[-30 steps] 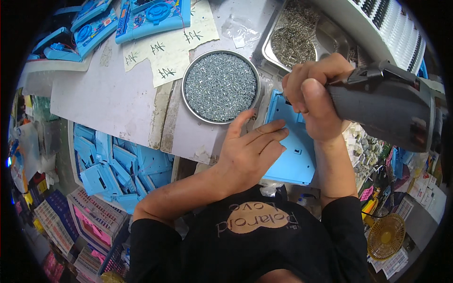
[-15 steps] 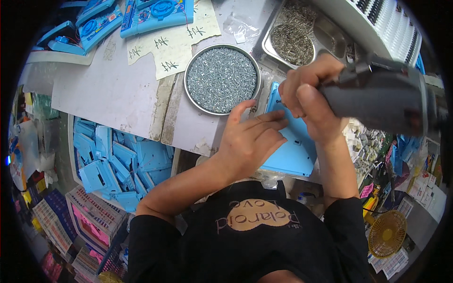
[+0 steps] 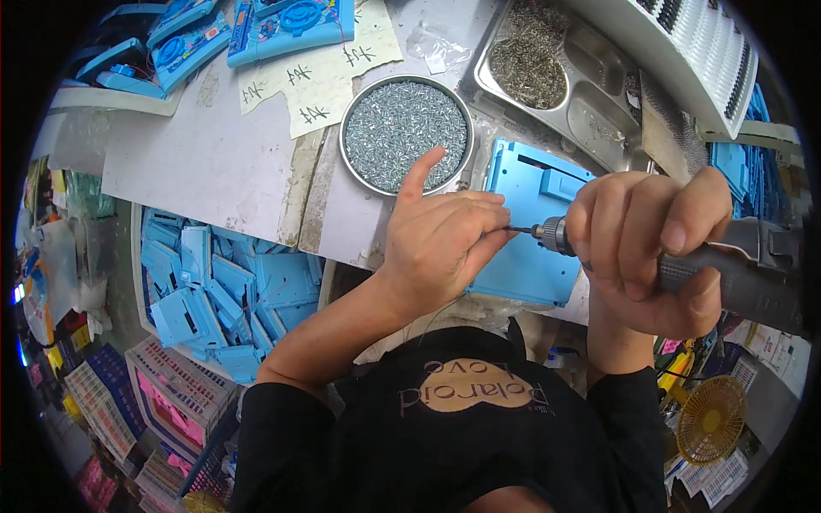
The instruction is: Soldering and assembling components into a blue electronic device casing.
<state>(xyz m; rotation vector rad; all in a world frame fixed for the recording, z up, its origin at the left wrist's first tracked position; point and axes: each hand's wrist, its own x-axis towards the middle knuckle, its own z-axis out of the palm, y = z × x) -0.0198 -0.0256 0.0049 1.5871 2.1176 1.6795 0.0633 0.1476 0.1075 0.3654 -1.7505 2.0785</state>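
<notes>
My right hand (image 3: 646, 244) is wrapped round a dark grey electric screwdriver (image 3: 757, 265) lying almost level, its thin bit pointing left. At the bit's tip, the fingers of my left hand (image 3: 438, 239) are pinched together. Whatever they hold there is too small and hidden to make out. Its index finger sticks up over the near rim of a round metal bowl (image 3: 343, 150) full of small silvery screws. Beneath both hands a flat light blue plastic panel (image 3: 534, 269) lies on the table, with a raised rectangular block toward its far right part.
A compartmented steel tray (image 3: 629, 141) with small metal parts stands at the back right, beside a white rack (image 3: 697, 64). Left, a bin (image 3: 138, 295) holds many blue plastic pieces. Blue assembled units (image 3: 291, 34) sit far left near a marked paper sheet (image 3: 312, 107).
The screwdriver has swung from raised to lower, its bit now meeting my left fingertips. My left hand has closed from loosely spread fingers to a pinch.
</notes>
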